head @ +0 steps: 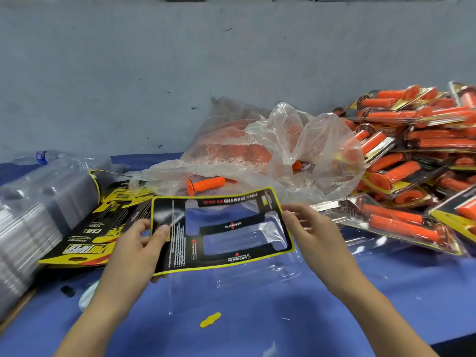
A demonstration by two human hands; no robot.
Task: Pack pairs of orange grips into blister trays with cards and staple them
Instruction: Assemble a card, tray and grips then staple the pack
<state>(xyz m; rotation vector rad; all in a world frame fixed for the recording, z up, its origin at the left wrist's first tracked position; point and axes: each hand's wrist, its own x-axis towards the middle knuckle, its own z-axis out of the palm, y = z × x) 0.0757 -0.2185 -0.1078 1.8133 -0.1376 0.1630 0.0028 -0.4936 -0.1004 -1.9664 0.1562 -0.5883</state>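
My L hand (134, 251) pinches card (231, 225) at its L end, R hand (314, 233) pinches the R end; long axis runs L–R between them. Blister tray (257, 279) lies flat just under the card. Loose orange grip (206, 184) lies beyond card's far edge, axis parallel, slightly nearer my L.

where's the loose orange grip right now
Head view, centre: the loose orange grip lies at the near edge of the clear plastic bag, just beyond the black-and-yellow card.
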